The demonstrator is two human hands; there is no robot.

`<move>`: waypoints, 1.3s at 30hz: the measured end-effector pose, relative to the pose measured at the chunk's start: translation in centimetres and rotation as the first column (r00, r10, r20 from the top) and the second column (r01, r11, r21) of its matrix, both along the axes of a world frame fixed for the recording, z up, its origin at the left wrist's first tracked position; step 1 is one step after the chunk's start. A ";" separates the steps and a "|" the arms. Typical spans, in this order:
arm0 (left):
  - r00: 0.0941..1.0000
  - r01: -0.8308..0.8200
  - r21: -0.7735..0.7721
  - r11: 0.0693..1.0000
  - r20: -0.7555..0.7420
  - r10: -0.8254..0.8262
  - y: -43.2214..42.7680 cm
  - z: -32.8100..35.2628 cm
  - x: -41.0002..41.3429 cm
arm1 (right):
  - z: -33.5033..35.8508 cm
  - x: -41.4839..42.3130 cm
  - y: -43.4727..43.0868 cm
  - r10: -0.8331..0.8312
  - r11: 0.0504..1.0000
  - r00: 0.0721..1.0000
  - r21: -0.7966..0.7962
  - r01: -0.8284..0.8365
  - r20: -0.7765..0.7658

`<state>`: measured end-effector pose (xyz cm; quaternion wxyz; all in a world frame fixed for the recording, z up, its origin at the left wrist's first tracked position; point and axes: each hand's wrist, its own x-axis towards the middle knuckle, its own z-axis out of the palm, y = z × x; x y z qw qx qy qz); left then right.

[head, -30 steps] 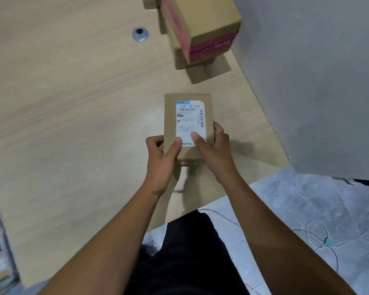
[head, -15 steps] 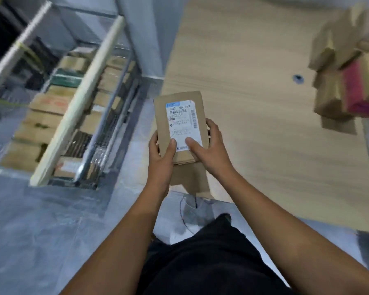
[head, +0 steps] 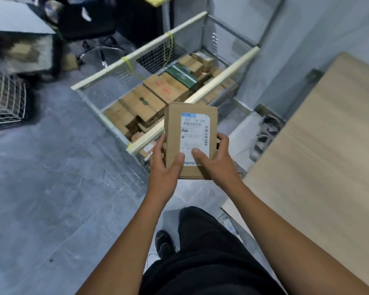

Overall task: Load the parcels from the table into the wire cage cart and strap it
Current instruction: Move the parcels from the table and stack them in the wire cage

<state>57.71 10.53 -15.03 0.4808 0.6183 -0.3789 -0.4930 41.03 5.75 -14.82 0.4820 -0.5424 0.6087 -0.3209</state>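
Clasping a parcel (head: 190,124), left hand (head: 164,167) and right hand (head: 218,165) hold it before the cart (head: 136,58)'s near rail (head: 222,78); boxes (head: 149,103) inside, surface (head: 328,145) right.

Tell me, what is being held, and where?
A flat brown cardboard parcel, gripped at its near end by the left hand and right hand, thumbs on top.
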 end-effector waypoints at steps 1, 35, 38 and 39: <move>0.999 -0.010 0.003 1.000 0.040 0.009 -0.9 -0.2 0.7 | -0.4 0.8 -1.3 0.017 1.000 1.000 0.010 -0.017 0.024; 0.443 0.324 0.253 0.911 0.811 -0.383 -39.2 -36.1 17.6 | -36.0 16.0 -60.9 0.662 0.707 0.387 0.364 -0.606 -0.642; 0.436 0.350 0.214 0.912 0.825 -0.360 -40.3 -41.1 16.4 | -41.1 18.3 -64.9 0.680 0.629 0.283 0.338 -0.700 -0.677; 0.422 0.352 0.210 0.912 0.834 -0.355 -40.5 -42.7 16.1 | -42.6 18.9 -65.6 0.689 0.599 0.251 0.340 -0.725 -0.680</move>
